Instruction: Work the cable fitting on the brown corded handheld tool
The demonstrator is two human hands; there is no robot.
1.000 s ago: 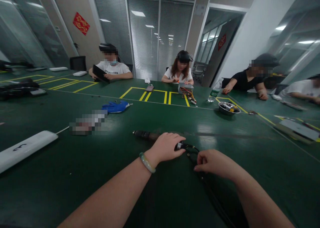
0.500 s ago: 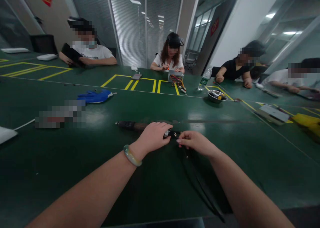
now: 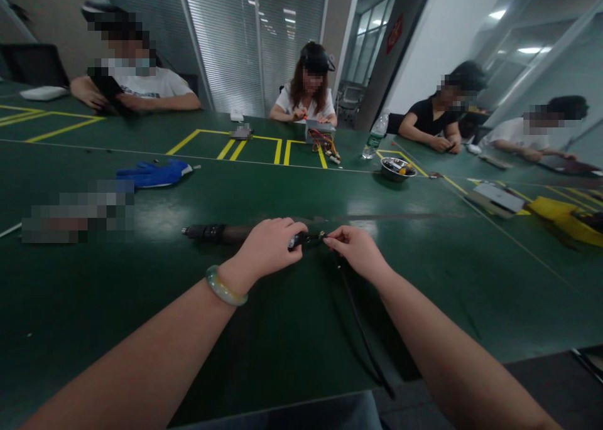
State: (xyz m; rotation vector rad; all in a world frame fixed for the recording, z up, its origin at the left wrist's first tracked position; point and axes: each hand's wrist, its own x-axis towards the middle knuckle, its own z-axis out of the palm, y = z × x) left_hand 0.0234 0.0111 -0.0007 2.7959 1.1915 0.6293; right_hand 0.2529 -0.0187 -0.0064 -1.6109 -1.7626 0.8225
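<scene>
My left hand [image 3: 271, 248], with a jade-like bangle [image 3: 226, 285] at the wrist, is closed over a dark stick-shaped electric screwdriver [image 3: 235, 234] lying on the green table. The tool's narrow tip points left, and its black rear end [image 3: 296, 240] shows past my thumb. Just right of that end, my right hand [image 3: 355, 248] pinches a wire end [image 3: 322, 235] with a small brass-coloured spot. From beneath my right fingers a black cable [image 3: 360, 320] runs down toward the table's near edge. My palm hides the middle of the screwdriver.
A blue glove [image 3: 155, 174] lies at the left, beside a blurred-out object. Farther back are a grey box with coloured wires [image 3: 321, 132], a water bottle [image 3: 375, 138] and a metal bowl [image 3: 397, 169] of small parts. Several people sit across the green table [image 3: 188, 204].
The view has shifted, so things across the table appear farther left and slightly higher. The gap between my hands has widened, showing more of the screwdriver's rear end.
</scene>
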